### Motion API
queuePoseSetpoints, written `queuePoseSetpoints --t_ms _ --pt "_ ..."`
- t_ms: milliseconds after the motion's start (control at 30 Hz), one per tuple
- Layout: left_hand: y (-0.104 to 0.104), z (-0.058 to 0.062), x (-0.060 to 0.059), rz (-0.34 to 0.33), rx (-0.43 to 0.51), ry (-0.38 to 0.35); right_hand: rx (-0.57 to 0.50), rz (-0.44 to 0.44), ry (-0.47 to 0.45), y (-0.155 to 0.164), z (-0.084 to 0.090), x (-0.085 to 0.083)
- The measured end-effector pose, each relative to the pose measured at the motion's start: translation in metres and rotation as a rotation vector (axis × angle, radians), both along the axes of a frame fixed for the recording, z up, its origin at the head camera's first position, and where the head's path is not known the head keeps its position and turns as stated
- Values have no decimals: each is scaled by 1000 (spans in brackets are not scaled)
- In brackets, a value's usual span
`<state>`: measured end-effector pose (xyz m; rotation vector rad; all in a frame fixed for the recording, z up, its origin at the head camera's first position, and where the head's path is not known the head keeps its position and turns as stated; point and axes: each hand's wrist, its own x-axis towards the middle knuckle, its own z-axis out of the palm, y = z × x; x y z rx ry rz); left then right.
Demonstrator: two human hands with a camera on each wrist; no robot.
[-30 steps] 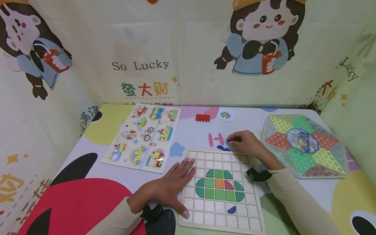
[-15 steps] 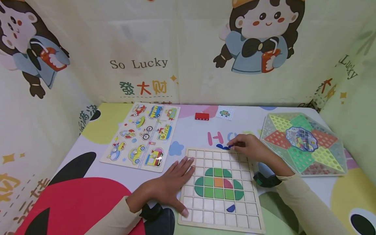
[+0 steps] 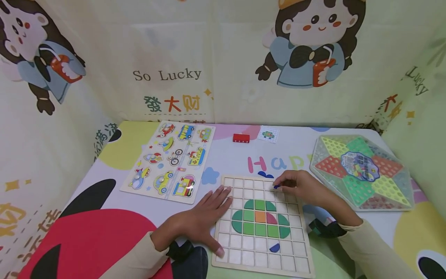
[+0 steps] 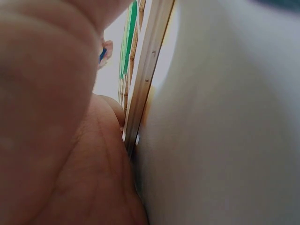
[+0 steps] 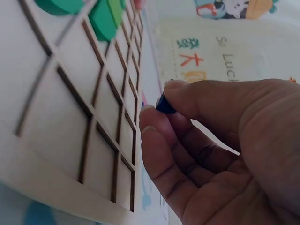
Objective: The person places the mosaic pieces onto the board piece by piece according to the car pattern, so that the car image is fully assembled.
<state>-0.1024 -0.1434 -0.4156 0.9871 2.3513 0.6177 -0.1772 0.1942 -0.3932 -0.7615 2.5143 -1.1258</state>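
1. At the far left of the table lies a flat wooden vehicle puzzle board (image 3: 169,161), well apart from both hands.
2. The left hand (image 3: 202,221) lies flat, fingers straight and close together, pressing the left edge of the pale wooden grid board (image 3: 244,248). The board holds a dome-shaped pattern of green tiles (image 3: 260,223) with one orange square in the middle.
3. The right hand (image 3: 302,187) hovers over the board's far right corner, thumb and forefinger pinching a small dark blue tile (image 3: 276,187).
4. The tile looks light, stiff and smooth. It would probably slip easily, so a fingertip pinch on its thin edges seems the best hold.
5. A hexagonal clear plastic star-pattern game box (image 3: 362,172) sits at the far right.
6. The head view shows the whole layout. Only the right wrist view shows the pinch closely: the blue tile (image 5: 165,104) between curled fingers (image 5: 197,101), above empty grid cells (image 5: 70,108). The left wrist view shows mostly palm against the board's edge (image 4: 149,79).
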Motion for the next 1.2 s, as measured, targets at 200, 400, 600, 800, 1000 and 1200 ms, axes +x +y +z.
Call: queuePoseSetpoints --t_ms 200,400,600,800,1000,1200 --pt "2 1 -1 0 -10 3 -31 60 -37 -1 -2 15" --pt "2 0 0 1 1 6 -69 138 -50 -5 1 29" --pt "1 0 0 6 -9 0 -64 185 -55 -12 3 41" --pt "2 0 0 7 -12 3 -113 256 -13 -15 3 52" --pt "2 1 0 10 -11 8 -121 305 -28 -19 2 59" --pt "2 0 1 7 -11 7 -114 377 -37 -19 3 67"
